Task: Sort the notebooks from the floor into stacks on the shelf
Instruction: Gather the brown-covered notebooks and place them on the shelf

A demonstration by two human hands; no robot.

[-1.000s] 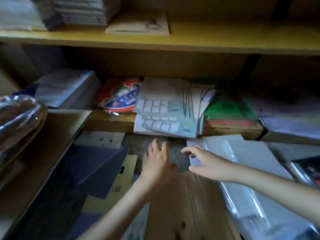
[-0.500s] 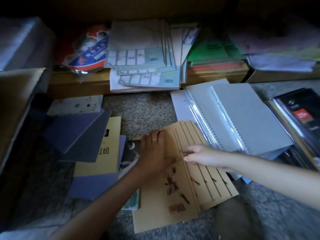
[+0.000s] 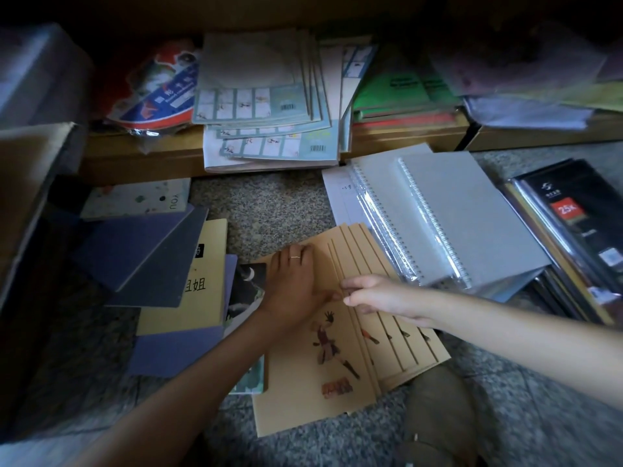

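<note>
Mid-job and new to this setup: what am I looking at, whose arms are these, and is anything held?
No machine: one camera on a person's head looks down at their bare hands. The left hand lies flat on fanned tan notebooks on the speckled floor; the right hand touches their edges. Nothing is lifted. Grey spiral notebooks lie to the right, purple notebooks to the left. More stacks sit on the low shelf beyond.

- The fanned tan notebooks [image 3: 397,345] overlap, each hiding most of the next.
- A moon-print notebook [image 3: 248,281] lies mostly under them.
- Whether the right hand [image 3: 374,294] pinches an edge is unclear.
- Black packs [image 3: 580,224] run off the right edge.
- Shelf papers [image 3: 539,69] are blurred.
</note>
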